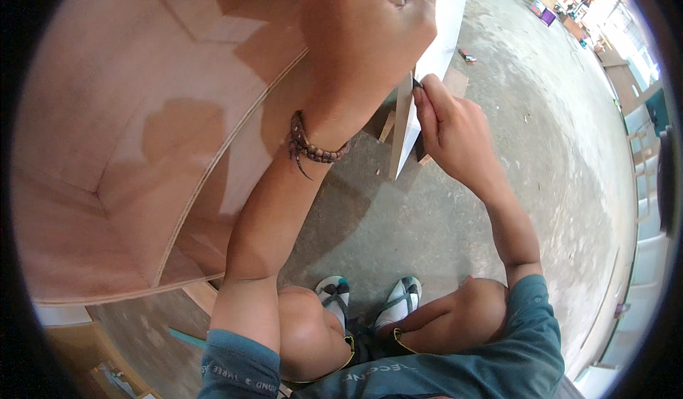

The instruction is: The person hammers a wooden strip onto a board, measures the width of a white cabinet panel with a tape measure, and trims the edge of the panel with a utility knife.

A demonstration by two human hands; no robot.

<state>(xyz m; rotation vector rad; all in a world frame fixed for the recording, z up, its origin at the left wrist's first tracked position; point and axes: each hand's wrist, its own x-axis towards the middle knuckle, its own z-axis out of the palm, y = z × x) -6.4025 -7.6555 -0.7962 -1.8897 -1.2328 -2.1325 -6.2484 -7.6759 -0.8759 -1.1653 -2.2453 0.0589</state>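
My left hand [370, 36], with a beaded bracelet [316, 150] at the wrist, reaches across to the upper edge of a thin white panel [407, 132]. Its thumb and fingers close around the panel's edge, though the picture's top cuts off part of the grip. Lower down, my right hand [455, 125] is closed in a pinch. A small dark pointed piece [417, 84] shows at its fingertips, against the panel's edge; most of it is hidden. The panel tapers to a point below my right hand.
A large curved plywood shell [107, 129] fills the left side. Wooden supports [386, 126] stand behind the panel. A small object [467, 55] lies on the concrete floor [555, 157]. A wooden box [92, 356] sits at lower left, and my sandalled feet [400, 296] are below.
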